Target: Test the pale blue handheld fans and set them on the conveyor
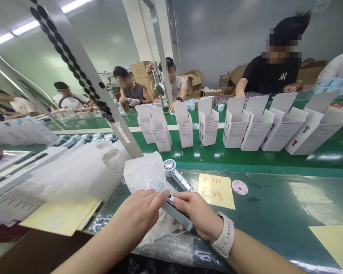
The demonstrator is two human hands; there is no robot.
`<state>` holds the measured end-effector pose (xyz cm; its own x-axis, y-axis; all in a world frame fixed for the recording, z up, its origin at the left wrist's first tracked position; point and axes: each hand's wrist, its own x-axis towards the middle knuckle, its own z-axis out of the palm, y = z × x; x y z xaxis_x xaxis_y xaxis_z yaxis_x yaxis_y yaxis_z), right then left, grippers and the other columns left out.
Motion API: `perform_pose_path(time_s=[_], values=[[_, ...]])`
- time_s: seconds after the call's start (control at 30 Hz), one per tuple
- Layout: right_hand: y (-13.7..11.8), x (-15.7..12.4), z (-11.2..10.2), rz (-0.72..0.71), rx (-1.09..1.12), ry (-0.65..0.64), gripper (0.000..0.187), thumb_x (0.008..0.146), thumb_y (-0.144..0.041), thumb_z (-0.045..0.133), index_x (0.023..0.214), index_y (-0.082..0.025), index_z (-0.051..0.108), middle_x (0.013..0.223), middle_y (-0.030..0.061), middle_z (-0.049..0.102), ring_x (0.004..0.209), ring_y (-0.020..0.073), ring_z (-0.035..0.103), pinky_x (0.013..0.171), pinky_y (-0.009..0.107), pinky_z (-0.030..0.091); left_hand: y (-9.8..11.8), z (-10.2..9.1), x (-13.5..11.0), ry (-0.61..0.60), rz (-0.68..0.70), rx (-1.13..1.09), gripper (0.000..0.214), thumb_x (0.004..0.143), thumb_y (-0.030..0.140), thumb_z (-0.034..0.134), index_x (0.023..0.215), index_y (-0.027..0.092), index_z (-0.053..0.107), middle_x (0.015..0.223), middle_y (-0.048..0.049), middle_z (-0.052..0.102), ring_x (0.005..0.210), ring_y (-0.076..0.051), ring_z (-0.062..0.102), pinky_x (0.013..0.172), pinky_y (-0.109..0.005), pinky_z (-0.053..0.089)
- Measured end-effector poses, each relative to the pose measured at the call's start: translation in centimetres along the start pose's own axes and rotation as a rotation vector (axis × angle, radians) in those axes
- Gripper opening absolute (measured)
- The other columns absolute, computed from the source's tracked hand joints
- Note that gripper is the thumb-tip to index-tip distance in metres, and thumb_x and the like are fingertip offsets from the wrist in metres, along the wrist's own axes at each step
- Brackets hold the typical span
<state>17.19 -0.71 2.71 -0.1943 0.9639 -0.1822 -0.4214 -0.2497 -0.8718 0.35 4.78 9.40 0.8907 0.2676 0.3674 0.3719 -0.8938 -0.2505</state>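
Between my two hands is a light blue handheld fan (179,216), tilted with its handle end toward me and to the right. My left hand (141,213) is closed at its upper end, and the fan's head is mostly hidden there under a bubble wrap bag (144,173). My right hand (196,213), with a white watch on the wrist, grips the handle, thumb on top and fingertips showing beneath. Just beyond my hands a second handheld fan (180,179) lies on the table. White plastic and bubble wrap (165,247) lie below my hands.
Several open white boxes (208,127) stand in a row on the green conveyor (188,156). A yellow note (216,191) and a round pink sticker (239,187) lie to the right. A slanted metal post (88,80) rises at left, near stacked plastic bags (74,175). Co-workers sit opposite.
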Motion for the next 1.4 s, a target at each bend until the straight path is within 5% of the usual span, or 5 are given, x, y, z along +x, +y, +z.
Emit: perform_pose_path(time_s=[0.2, 0.33, 0.8, 1.07, 1.4], values=[[-0.4, 0.3, -1.1, -0.013, 0.147, 0.081, 0.055, 0.068, -0.067, 0.073, 0.077, -0.014, 0.062, 0.052, 0.0025, 0.065, 0.039, 0.0101, 0.053, 0.042, 0.023, 0.040, -1.2, -0.1, 0.2, 0.150, -0.171, -0.013, 0.006, 0.093, 0.025, 0.050, 0.096, 0.020, 0.050, 0.070, -0.0001, 0.060, 0.064, -0.019, 0.060, 0.059, -0.029, 0.043], [-0.9, 0.1, -1.6, -0.051, 0.150, 0.097, 0.054, 0.069, -0.067, 0.073, 0.077, -0.015, 0.061, 0.055, 0.0031, 0.067, 0.040, 0.0107, 0.055, 0.044, 0.023, 0.042, -2.1, 1.3, 0.0, 0.146, -0.321, -0.100, 0.030, 0.088, 0.050, 0.059, 0.091, 0.021, 0.051, 0.073, -0.0010, 0.058, 0.068, -0.019, 0.058, 0.061, -0.029, 0.043], [0.0, 0.1, -0.3, -0.062, 0.343, 0.139, 0.055, 0.065, -0.063, 0.080, 0.081, -0.013, 0.063, 0.055, 0.0045, 0.067, 0.042, 0.0118, 0.056, 0.042, 0.022, 0.040, -2.5, 2.7, -0.4, 0.183, -0.285, -0.096, 0.021, 0.097, 0.022, 0.041, 0.077, 0.022, 0.049, 0.066, 0.0000, 0.056, 0.059, -0.016, 0.053, 0.056, -0.026, 0.040], [-0.8, -0.7, -0.2, -0.126, 0.309, -0.003, 0.048, 0.075, -0.058, 0.076, 0.087, -0.013, 0.066, 0.062, 0.0050, 0.068, 0.047, 0.0119, 0.058, 0.046, 0.023, 0.043, 0.7, 2.2, -1.0, 0.312, -0.214, -0.080, 0.034, 0.095, 0.011, 0.044, 0.127, 0.023, 0.042, 0.084, -0.0025, 0.068, 0.070, -0.017, 0.065, 0.067, -0.028, 0.051], [-0.7, -0.3, -0.5, -0.154, 0.512, -0.046, 0.047, 0.077, -0.057, 0.070, 0.092, -0.013, 0.067, 0.073, 0.0070, 0.069, 0.049, 0.0119, 0.056, 0.042, 0.023, 0.040, -0.2, 4.1, 0.0, 0.441, -0.216, -0.035, 0.046, 0.093, 0.007, 0.048, 0.135, 0.021, 0.036, 0.083, -0.0033, 0.066, 0.071, -0.017, 0.062, 0.071, -0.029, 0.051]])
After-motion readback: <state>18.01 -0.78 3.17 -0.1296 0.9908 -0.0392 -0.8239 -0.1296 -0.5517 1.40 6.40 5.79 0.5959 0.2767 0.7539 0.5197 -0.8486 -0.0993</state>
